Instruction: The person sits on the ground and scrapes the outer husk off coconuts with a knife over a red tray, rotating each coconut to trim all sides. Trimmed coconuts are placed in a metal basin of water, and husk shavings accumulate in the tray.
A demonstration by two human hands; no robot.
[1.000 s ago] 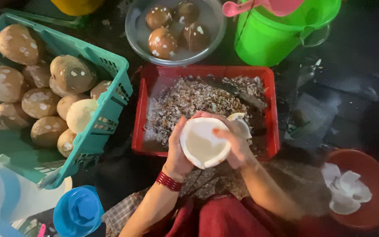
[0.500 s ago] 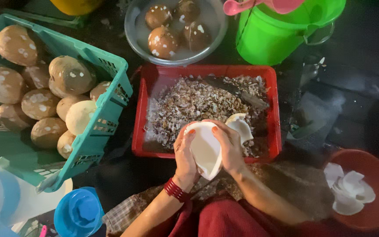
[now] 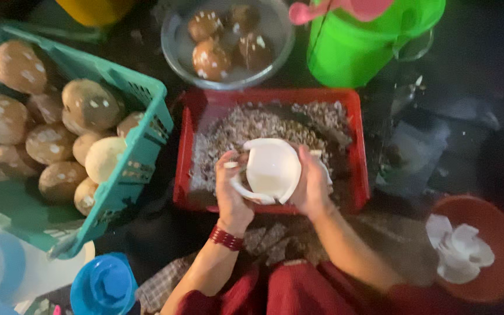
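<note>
Coconut (image 3: 270, 169), white and mostly peeled, sits between both hands over the red tray (image 3: 358, 146). Left hand (image 3: 233, 195) and right hand (image 3: 310, 184) both grasp it. Brown shavings fill the tray, so much peeling looks done. Many brown coconuts wait in the teal basket (image 3: 147, 116) at left; white pieces lie in the orange bowl (image 3: 497, 233) near right.

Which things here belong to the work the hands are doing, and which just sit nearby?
In use:
left hand
right hand
white coconut half, held by both hands
red tray of scrapings beneath

Nearby:
teal basket of brown coconuts
clear bowl of coconuts
green bucket
orange bowl of white pieces
blue cup
</note>
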